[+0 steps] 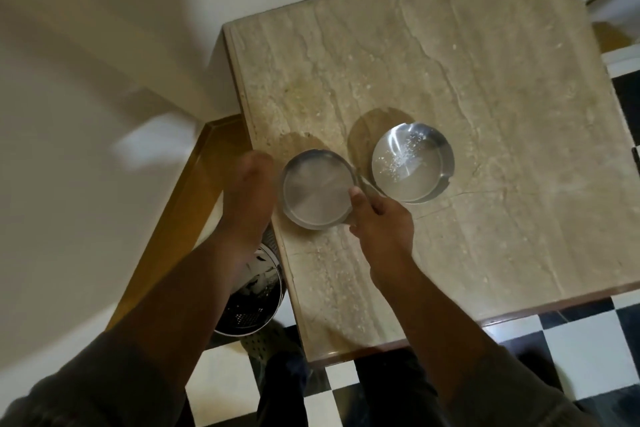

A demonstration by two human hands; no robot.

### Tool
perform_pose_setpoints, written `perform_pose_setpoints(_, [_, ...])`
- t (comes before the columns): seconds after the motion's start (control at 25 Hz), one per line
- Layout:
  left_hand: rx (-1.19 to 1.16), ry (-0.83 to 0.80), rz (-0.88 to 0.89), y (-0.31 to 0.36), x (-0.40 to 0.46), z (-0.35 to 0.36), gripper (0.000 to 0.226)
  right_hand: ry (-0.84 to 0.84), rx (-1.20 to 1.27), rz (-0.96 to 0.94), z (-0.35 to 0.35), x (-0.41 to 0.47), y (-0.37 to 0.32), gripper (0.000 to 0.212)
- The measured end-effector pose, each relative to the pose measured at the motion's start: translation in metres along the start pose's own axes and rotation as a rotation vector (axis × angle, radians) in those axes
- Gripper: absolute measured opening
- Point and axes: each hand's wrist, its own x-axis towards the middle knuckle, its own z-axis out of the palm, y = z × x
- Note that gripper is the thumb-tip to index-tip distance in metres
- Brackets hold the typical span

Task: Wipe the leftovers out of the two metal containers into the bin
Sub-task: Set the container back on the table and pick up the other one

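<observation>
Looking down from the head view, we noted dark sleeves (pixel 104 367) nearest us and a perforated metal bin (pixel 252 302) on the checkered floor (pixel 571 350), just beside the table's left edge and partly hidden under the left forearm. Our right hand (pixel 379 222) was clamped on the right rim of the nearer metal container (pixel 317 189), thumb over the lip, fingers under. That container sat at the left edge of the marble table (pixel 485 80), mouth facing up; being round, it had no long axis we could name, and its floor looked clean. Our left hand (pixel 247 191) was blurred, fingers together and pointing away from us, just left of that container; we could not tell whether it touched or gripped anything. Farther right, almost touching the first, stood the second metal container (pixel 412 163), also mouth up, with pale crumbs (pixel 401 158) scattered inside.
</observation>
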Motion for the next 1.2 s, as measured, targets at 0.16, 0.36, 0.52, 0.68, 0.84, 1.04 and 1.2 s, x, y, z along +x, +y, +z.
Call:
perform_pose_setpoints(0.16, [0.227, 0.091, 0.132, 0.045, -0.005, 0.040, 0.026, 0.122, 0.092, 0.068, -0.031, 0.001, 0.007, 0.063])
perform_pose_setpoints(0.36, [0.165, -0.030, 0.098, 0.071, 0.023, 0.112, 0.032, 0.273, 0.214, 0.115, -0.070, 0.027, 0.000, 0.059])
perform_pose_setpoints(0.52, [0.352, -0.251, -0.021, 0.077, 0.023, 0.142, 0.035, 0.212, 0.206, 0.129, -0.084, 0.052, -0.008, 0.037])
perform_pose_setpoints(0.68, [0.302, -0.259, 0.019, 0.069, 0.019, 0.146, 0.033, 0.142, 0.156, 0.126, -0.091, 0.060, -0.016, 0.023])
perform_pose_setpoints(0.84, [0.177, -0.214, -0.053, 0.069, 0.009, 0.129, 0.030, 0.113, 0.141, 0.096, -0.094, 0.044, -0.022, 0.029])
perform_pose_setpoints(1.04, [0.142, -0.219, -0.134, 0.067, -0.005, 0.075, 0.045, 0.027, 0.067, 0.025, -0.078, 0.011, -0.034, 0.034])
perform_pose_setpoints(1.2, [0.049, -0.166, -0.125, 0.058, -0.027, 0.021, 0.039, -0.058, 0.010, 0.008, -0.050, -0.015, -0.036, 0.034])
